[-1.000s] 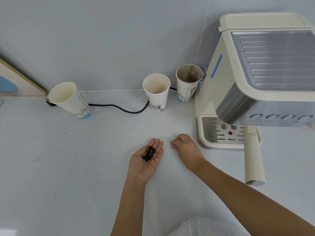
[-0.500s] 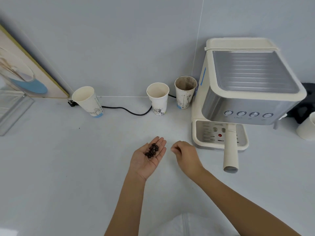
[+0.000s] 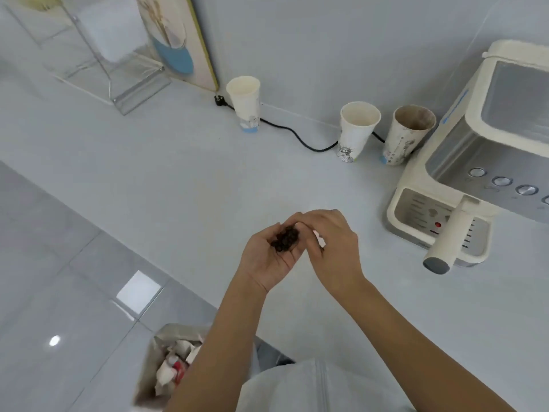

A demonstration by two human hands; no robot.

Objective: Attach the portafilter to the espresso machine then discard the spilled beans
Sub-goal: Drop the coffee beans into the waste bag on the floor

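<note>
Several dark coffee beans (image 3: 285, 239) lie in the cupped palm of my left hand (image 3: 271, 257), held above the white counter. My right hand (image 3: 332, 248) is palm down beside it, fingertips touching the left hand's fingers at the beans; whether it holds anything I cannot tell. The cream espresso machine (image 3: 481, 162) stands at the right. The portafilter sits in it, its cream handle (image 3: 448, 239) sticking out over the drip tray (image 3: 416, 215). A waste bin (image 3: 169, 361) with crumpled paper stands on the floor below my left forearm.
Three paper cups line the back wall: one at the left (image 3: 245, 104), one in the middle (image 3: 356, 130) and a stained one (image 3: 408, 133) beside the machine. A black cable (image 3: 297, 136) runs behind them. A clear acrylic stand (image 3: 118, 69) and a picture board (image 3: 184, 43) are at the far left.
My right hand has moved left and now touches my left hand over the beans. The view has swung left and down, bringing the floor and the waste bin into sight.
</note>
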